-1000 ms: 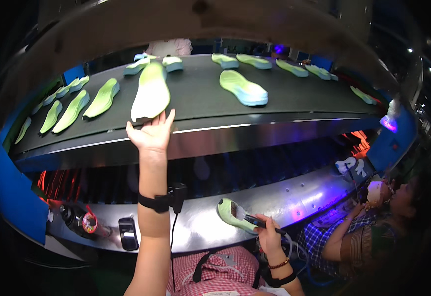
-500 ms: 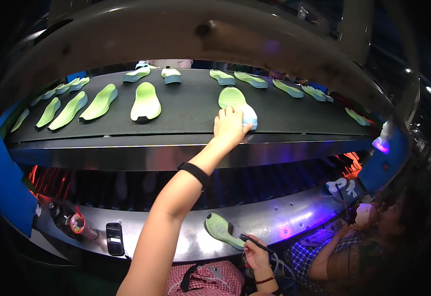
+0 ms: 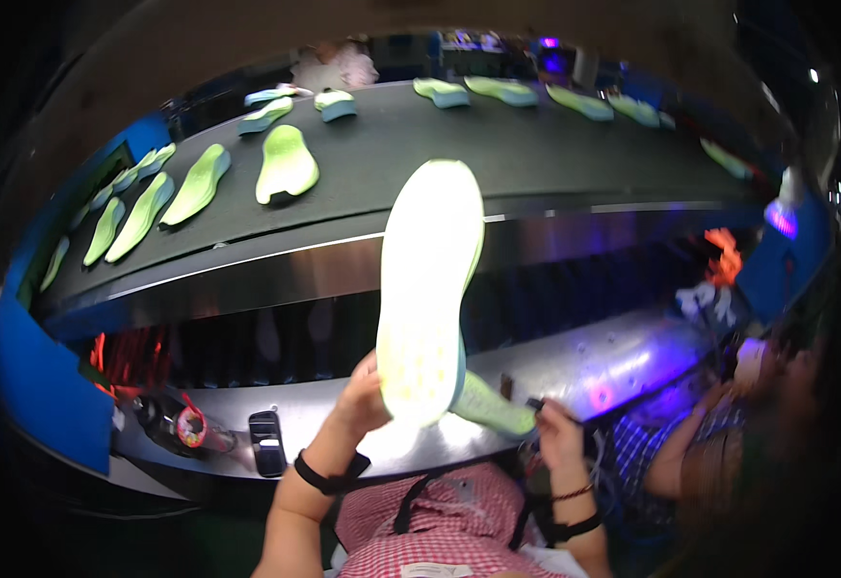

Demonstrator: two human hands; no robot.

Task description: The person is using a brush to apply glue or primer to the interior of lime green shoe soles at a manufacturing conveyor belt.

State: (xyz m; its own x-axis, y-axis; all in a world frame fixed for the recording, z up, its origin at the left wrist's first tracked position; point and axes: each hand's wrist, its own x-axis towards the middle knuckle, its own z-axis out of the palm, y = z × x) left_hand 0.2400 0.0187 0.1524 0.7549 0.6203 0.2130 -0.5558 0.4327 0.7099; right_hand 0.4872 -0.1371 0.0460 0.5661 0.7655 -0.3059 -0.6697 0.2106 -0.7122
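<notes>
My left hand (image 3: 358, 400) grips the heel end of a pale yellow-green shoe sole (image 3: 430, 279), raised in front of the conveyor and washed out by bright light. Its fingers are partly hidden behind the sole. Below, a second green shoe sole (image 3: 490, 408) is over the metal ledge, partly covered by the raised one. My right hand (image 3: 561, 438) is closed around a slim black-handled brush (image 3: 536, 404) beside that second sole. A brown tip (image 3: 506, 387) shows near it, somewhat blurred.
More green and blue soles (image 3: 286, 164) lie on the dark conveyor belt (image 3: 363, 164). A phone (image 3: 267, 443) and a lidded cup (image 3: 192, 426) stand left on the metal ledge (image 3: 623, 371). At the right sits a co-worker in a blue checked garment (image 3: 637, 453); a lamp (image 3: 783, 214) glows above.
My left hand has lifted the sole off the belt and drawn it toward me. My right hand stays low with the brush. The view has tilted and shifted.
</notes>
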